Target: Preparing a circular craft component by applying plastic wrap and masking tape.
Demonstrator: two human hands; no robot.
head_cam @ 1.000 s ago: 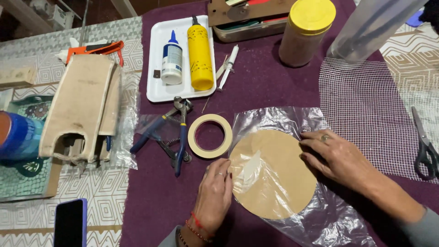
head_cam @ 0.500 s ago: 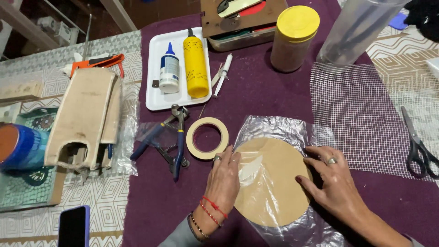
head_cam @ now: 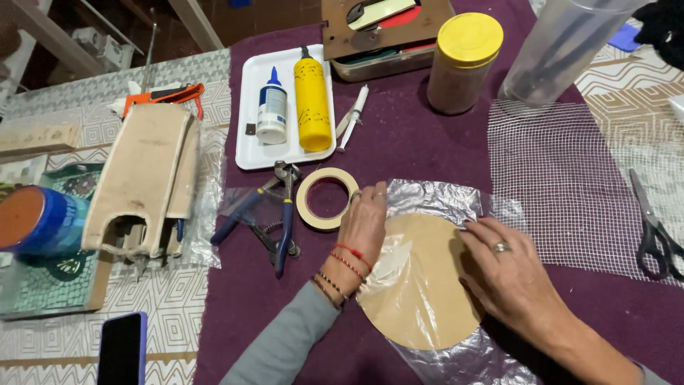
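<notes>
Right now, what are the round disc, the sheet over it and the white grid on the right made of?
Round disc: looks like cardboard or thin fibreboard, matte tan, flat. Sheet: thin clear plastic film, glossy and crinkled, disc visible through it. White grid: open-weave mesh, probably fibreglass or plastic, purple cloth showing through.

Right hand [head_cam: 509, 274] covers right part of cardboard disc [head_cam: 420, 285]; left hand [head_cam: 363, 228] hides its left rim. Clear plastic sheet [head_cam: 456, 356] cut by bottom edge below right hand. Phone [head_cam: 121, 349], far left of left hand, cut off too.
</notes>
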